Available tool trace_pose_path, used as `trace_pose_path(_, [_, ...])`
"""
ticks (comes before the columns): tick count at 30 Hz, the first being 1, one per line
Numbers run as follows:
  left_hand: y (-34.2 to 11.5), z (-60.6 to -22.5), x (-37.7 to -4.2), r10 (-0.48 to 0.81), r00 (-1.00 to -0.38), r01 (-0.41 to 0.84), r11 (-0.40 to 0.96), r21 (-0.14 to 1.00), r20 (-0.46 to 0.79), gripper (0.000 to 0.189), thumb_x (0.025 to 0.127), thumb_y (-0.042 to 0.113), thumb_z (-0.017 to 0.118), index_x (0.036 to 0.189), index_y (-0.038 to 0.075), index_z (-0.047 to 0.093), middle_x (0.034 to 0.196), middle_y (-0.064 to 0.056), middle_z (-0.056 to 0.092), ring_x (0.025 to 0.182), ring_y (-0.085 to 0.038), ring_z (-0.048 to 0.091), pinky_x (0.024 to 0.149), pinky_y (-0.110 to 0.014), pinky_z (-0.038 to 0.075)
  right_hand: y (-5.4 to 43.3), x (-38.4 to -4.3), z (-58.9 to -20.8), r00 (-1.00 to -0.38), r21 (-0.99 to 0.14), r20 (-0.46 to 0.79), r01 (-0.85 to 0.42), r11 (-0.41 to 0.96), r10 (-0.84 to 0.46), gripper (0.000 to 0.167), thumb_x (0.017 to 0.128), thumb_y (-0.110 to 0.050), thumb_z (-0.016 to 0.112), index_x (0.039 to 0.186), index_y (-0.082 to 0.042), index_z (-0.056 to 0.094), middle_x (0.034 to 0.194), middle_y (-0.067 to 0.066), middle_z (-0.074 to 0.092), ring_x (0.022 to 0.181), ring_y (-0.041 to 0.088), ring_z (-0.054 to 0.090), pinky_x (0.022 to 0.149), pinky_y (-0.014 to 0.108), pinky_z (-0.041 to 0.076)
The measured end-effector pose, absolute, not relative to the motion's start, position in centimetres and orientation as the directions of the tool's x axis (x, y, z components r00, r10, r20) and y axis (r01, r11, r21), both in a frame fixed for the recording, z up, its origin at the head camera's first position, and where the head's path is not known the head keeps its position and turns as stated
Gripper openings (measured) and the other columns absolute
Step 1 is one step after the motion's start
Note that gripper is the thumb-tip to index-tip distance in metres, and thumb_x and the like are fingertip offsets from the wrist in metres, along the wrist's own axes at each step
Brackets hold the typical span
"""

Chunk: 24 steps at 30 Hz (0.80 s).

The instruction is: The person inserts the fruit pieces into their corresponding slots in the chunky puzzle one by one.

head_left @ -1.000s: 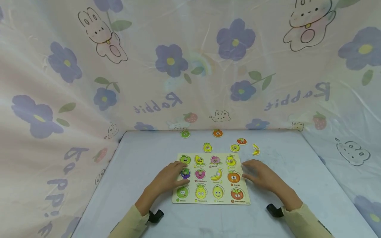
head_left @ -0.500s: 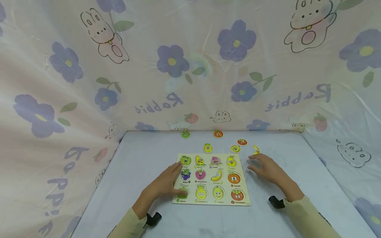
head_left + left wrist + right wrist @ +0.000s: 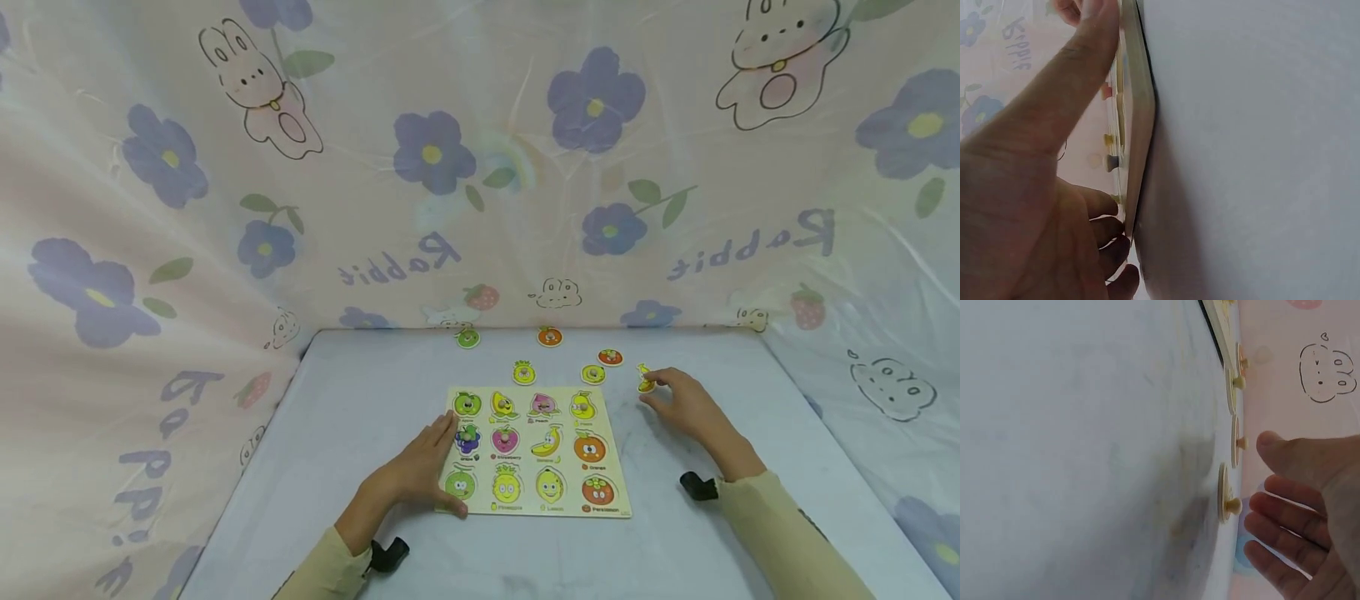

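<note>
A fruit puzzle board (image 3: pixel 483 475) lies flat on the table, its slots printed with named fruits. My left hand (image 3: pixel 412 471) rests along its left side, the thumb at the near corner and the fingers extended up the edge. In the left wrist view the thumb and fingertips touch the board's edge (image 3: pixel 1140 119). My right hand (image 3: pixel 686 408) is over the banana piece (image 3: pixel 642 382), right of the board, with thumb and forefinger close to it. In the right wrist view the fingers are spread beside a knobbed piece (image 3: pixel 1224 494), with a gap between them and its knob.
Behind the board lie a pineapple piece (image 3: pixel 523 372), a lemon piece (image 3: pixel 592 374), a persimmon piece (image 3: pixel 610 357), an orange piece (image 3: pixel 550 337) and a green melon piece (image 3: pixel 468 337). Several knobbed pieces fill the board's upper slots. A patterned curtain (image 3: pixel 510 242) closes the back and sides.
My right hand has left the board's right side and moved up and right to the banana piece. My left hand has shifted back off the board's face onto its left edge, thumb lower.
</note>
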<state>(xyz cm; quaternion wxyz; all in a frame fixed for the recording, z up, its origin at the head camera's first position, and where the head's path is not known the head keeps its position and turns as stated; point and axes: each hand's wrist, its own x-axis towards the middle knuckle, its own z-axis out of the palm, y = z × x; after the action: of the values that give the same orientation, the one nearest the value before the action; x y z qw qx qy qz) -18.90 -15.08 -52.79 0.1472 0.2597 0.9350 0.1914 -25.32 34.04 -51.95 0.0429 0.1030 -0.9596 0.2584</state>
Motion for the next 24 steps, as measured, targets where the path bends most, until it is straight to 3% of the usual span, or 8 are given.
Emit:
trace_pose_path(5, [-15.0,-52.9,-18.8,0.536,-0.824,0.424,0.798,0.428,-0.184,0.153,0.064,0.065,0.098,0.17,-0.004,0.011,0.178,-0.024,0.006,0.166,-0.039,0.009,0.133,-0.054,0.02,34.6,-26.2,-52.0,-0.98,-0.488,0.138,-0.194,0.851,-0.145,0.04,0.099,-0.011,0.077,0.13,0.012,0.066,0.121,0.03,0.068,0.114,0.05,0.064,0.098,0.066,0.054])
trace_pose_path(15, [-14.7,-52.8,-18.8,0.511,-0.836,0.417,0.829,0.373,-0.201,0.151,0.063,0.067,0.097,0.17,-0.003,0.016,0.179,-0.021,0.009,0.166,-0.037,0.011,0.133,-0.052,0.02,35.4,-27.3,-52.6,-0.985,-0.504,0.116,-0.166,0.848,-0.124,0.039,0.101,-0.011,0.074,0.13,0.013,0.065,0.118,0.029,0.067,0.111,0.047,0.064,0.097,0.064,0.054])
trace_pose_path(24, [-14.4,-52.4,-18.7,0.497,-0.841,0.417,0.847,0.33,-0.213,0.15,0.062,0.068,0.096,0.169,-0.004,0.018,0.179,-0.021,0.011,0.166,-0.036,0.012,0.134,-0.049,0.018,35.7,-28.1,-53.1,-0.988,-0.504,0.106,-0.154,0.85,-0.116,0.03,0.101,-0.009,0.073,0.124,0.01,0.07,0.109,0.023,0.067,0.1,0.038,0.064,0.086,0.057,0.056])
